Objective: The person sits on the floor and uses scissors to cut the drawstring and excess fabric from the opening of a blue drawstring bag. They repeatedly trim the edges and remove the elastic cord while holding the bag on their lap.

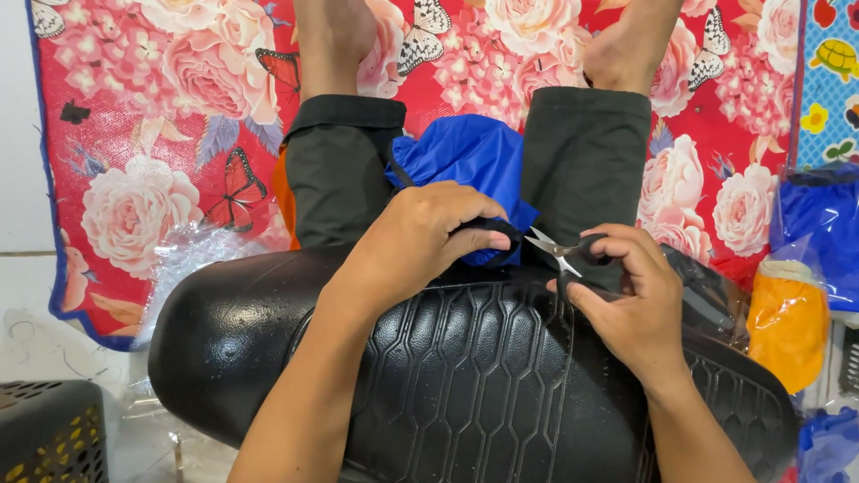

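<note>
The big black seat (pixel 465 376) fills the lap and blocks the way down. Two legs (pixel 344 170) stand close on each side of the blue cloth (pixel 470 152), so only a thin gap stays between them. The mat (pixel 134 134) on the left has open room.

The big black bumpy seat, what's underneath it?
The black seat rests across the person's legs, which stick out beyond it, with blue fabric between them. Clear plastic wrap peeks out at its left. Anything directly beneath is hidden.
</note>
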